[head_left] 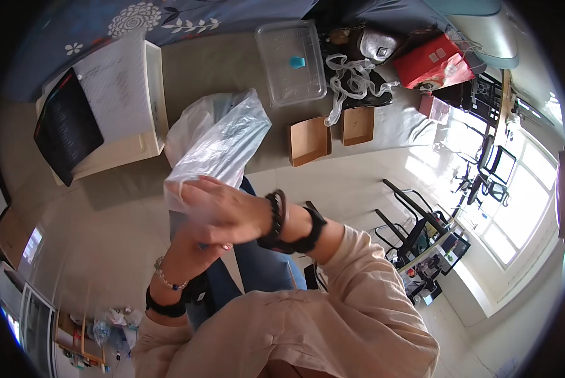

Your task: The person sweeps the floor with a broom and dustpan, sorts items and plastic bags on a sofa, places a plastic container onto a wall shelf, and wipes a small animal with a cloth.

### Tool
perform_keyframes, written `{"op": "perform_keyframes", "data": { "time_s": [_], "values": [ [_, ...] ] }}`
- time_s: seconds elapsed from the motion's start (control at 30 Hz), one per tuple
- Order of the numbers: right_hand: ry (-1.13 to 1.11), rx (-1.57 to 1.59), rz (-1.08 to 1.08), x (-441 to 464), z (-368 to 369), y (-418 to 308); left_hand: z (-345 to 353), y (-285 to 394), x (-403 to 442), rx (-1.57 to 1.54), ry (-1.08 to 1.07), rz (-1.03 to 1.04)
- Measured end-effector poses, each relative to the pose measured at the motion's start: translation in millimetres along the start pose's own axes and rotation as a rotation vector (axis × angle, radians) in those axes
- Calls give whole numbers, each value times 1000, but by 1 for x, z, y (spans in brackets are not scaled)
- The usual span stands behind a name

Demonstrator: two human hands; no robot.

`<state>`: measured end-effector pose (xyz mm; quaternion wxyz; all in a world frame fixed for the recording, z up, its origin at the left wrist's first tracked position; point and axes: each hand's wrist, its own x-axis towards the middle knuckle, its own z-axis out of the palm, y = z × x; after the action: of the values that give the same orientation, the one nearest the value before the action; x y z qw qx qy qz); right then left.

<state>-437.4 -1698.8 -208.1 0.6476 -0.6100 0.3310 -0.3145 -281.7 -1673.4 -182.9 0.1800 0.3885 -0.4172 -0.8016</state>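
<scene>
A translucent plastic bag [222,135] lies on the grey surface, its near end drawn down toward my body. My right hand [222,208] is closed at that near end, its fingers bent over the gathered plastic. Just below it my left hand [194,242] overlaps my right one; its fingers are blurred and mostly hidden. Beyond the bag stands a clear plastic box [282,69] with a small teal piece [297,62] on it. Two open brown cardboard boxes are to the right, a larger [310,141] and a smaller [358,126].
At the left a white drawer unit [154,94] carries papers [115,88] and a black folder [68,126]. White plastic strips [358,82], a red bag [433,63] and a pink box [433,108] lie at the right. Black chairs [415,214] stand on the floor.
</scene>
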Motion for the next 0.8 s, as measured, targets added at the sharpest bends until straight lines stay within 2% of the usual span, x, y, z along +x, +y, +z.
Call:
{"op": "perform_keyframes", "data": {
  "time_s": [0.03,0.07,0.13,0.17,0.23,0.3,0.37,0.4,0.43,0.47,0.5,0.57,0.6,0.63,0.67,0.7,0.73,0.8],
  "values": [
    [24,3,-51,5,1,10,-1,6,2,91,-92,3],
    [23,-1,-48,7,-1,16,-1,6,4,24,-29,3],
    [-271,175,291,13,-8,19,-3,6,2,-37,35,-56],
    [-269,175,294,13,-14,18,-7,4,0,-93,101,-116],
    [-92,-290,182,7,-31,6,-22,-1,-5,17,166,-128],
    [-59,-352,182,-6,-50,13,-43,-7,-5,-174,488,-305],
    [36,-211,216,-24,-58,30,-73,-58,-5,-671,532,-143],
    [183,-24,414,-36,-58,45,-87,-93,-6,-941,561,-208],
    [320,163,614,-49,-54,64,-88,-101,0,-1036,639,-327],
    [579,601,654,-65,-41,88,-93,-124,1,-1141,605,-343],
    [833,1038,679,-74,-29,108,-85,-126,6,-1195,669,-365],
    [994,1487,659,-83,-6,110,-69,-112,16,-1288,884,-375],
    [785,1569,558,-88,0,105,-69,-110,11,-1273,867,-258],
    [676,1406,618,-86,4,91,-69,-107,7,-1253,842,-142],
    [335,801,775,-71,-1,63,-71,-98,3,-1252,853,-144],
    [-4,186,854,-61,-5,43,-72,-85,0,-1227,733,-88],
    [-7,188,855,-63,-5,44,-73,-78,-2,-1197,609,-29],
    [488,300,773,-77,-7,53,-70,-74,-9,-1246,650,-80]
  ]
}}
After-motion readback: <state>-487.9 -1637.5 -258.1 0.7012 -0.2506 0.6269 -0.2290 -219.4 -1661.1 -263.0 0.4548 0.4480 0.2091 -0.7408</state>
